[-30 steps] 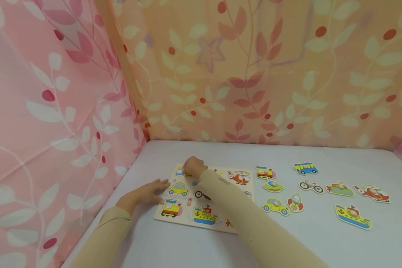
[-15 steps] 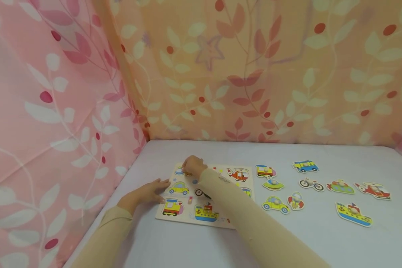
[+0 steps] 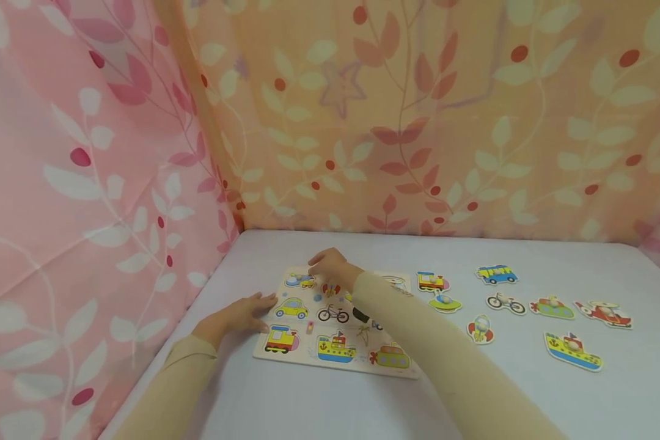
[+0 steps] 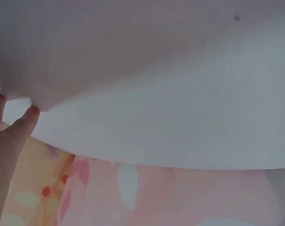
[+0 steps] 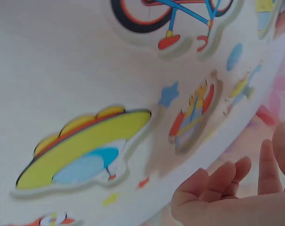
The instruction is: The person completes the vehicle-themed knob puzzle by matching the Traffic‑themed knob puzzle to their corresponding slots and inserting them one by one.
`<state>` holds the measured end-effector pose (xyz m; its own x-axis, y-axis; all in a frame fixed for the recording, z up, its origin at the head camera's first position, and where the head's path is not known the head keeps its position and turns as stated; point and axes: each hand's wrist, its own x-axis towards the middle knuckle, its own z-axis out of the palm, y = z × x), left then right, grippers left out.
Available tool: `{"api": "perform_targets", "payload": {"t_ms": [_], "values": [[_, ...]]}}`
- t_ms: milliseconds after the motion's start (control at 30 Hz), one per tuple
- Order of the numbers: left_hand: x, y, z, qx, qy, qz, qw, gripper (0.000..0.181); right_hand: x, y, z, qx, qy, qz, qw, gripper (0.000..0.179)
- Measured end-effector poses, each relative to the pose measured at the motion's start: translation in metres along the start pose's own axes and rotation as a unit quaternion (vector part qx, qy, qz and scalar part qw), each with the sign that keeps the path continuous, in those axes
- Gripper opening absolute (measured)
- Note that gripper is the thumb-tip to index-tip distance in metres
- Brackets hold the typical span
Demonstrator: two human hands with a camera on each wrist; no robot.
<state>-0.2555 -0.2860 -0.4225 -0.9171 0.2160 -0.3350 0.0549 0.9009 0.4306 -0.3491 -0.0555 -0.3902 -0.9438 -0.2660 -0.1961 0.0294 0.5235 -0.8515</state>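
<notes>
A flat board (image 3: 306, 346) with shaped hollows is met at left by the spread left hand (image 3: 240, 316); above, the right hand (image 3: 332, 267) is held loosely bent. Thin knobbed pieces (image 3: 552, 308) are scattered beside on the same white surface (image 3: 627, 391).

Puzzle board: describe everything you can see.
The puzzle board is pale, thin, rectangular and wooden-looking, lying flat on the white tabletop. Colourful vehicle pictures, including a train, car, bicycle and boat, sit in shallow recesses. The left hand appears to touch its left edge. The right hand hovers over its far edge, contact unclear, and the right sleeve hides part of its right side.
</notes>
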Motion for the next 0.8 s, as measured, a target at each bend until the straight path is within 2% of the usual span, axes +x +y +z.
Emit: {"api": "perform_targets", "payload": {"t_ms": [200,400,633,800], "values": [[-0.001,0.002,0.000,0.010,-0.001,0.012,0.9999,0.075,-0.014,0.001,-0.018,0.020,0.002,-0.027,0.9994,0.027],[-0.003,0.002,-0.002,0.005,0.002,0.019,0.9998,0.075,-0.028,0.005,-0.034,0.056,0.005,-0.013,0.9983,0.029],[-0.002,0.001,-0.003,0.015,0.004,0.028,0.9995,0.077,-0.038,0.012,-0.053,0.065,0.014,-0.015,0.9977,0.031],[-0.001,0.002,-0.002,0.010,0.002,0.014,0.9998,0.079,-0.046,0.015,-0.067,0.052,0.011,-0.008,0.9986,0.033]]}}
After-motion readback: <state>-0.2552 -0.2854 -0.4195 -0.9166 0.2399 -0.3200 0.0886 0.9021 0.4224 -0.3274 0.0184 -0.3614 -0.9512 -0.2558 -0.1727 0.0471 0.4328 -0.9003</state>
